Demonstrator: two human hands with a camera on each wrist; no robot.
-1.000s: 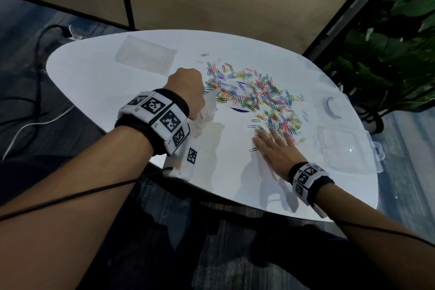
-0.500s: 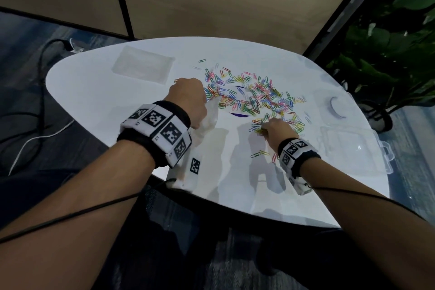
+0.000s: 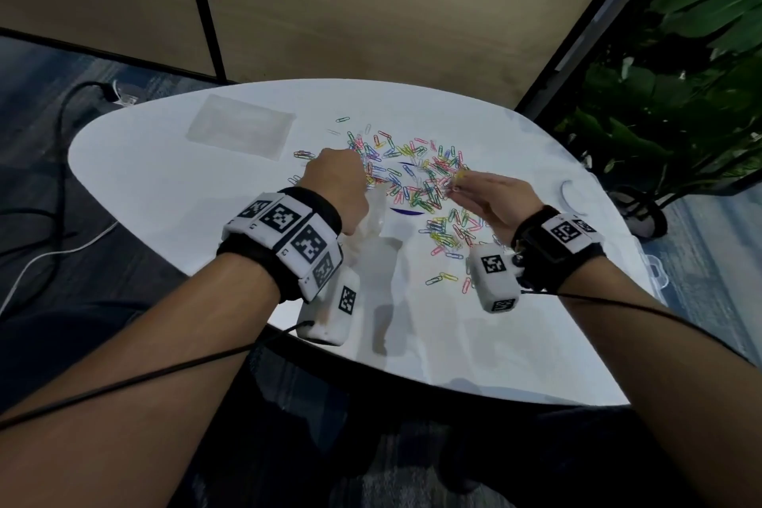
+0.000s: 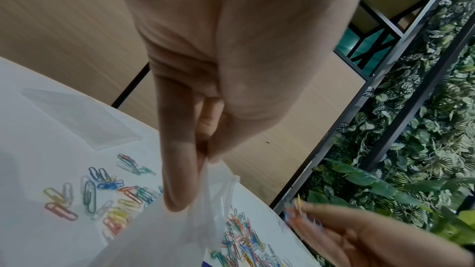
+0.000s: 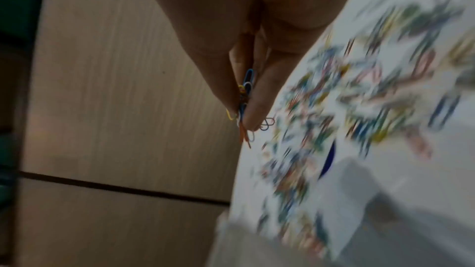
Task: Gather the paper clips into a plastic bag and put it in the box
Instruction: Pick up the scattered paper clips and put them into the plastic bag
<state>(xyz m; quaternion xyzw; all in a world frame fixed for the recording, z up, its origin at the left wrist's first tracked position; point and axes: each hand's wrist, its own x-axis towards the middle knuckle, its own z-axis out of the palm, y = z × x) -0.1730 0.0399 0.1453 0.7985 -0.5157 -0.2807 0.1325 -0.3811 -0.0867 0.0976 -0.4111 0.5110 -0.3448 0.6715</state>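
Many coloured paper clips (image 3: pixel 416 173) lie scattered over the middle of the white table (image 3: pixel 165 194). My left hand (image 3: pixel 340 184) pinches the rim of a clear plastic bag (image 3: pixel 373 214) between thumb and fingers (image 4: pixel 177 170); the bag (image 4: pixel 205 200) hangs down from them. My right hand (image 3: pixel 482 194) is lifted over the pile, palm turned left, and pinches a small bunch of clips (image 5: pixel 244 105) at its fingertips (image 5: pixel 253 117), to the right of the bag. The clear plastic box (image 3: pixel 655 268) sits at the table's right edge, mostly hidden by my right wrist.
A second flat clear bag (image 3: pixel 241 126) lies at the table's far left. A small round white object (image 3: pixel 575 198) rests near the right edge. A leafy plant (image 3: pixel 680 95) stands off to the right, and cables (image 3: pixel 53 243) run over the floor on the left.
My right hand went from lying flat on the clips to closing on a bunch, and has lifted it up and left toward the bag. The left hand still holds the bag.
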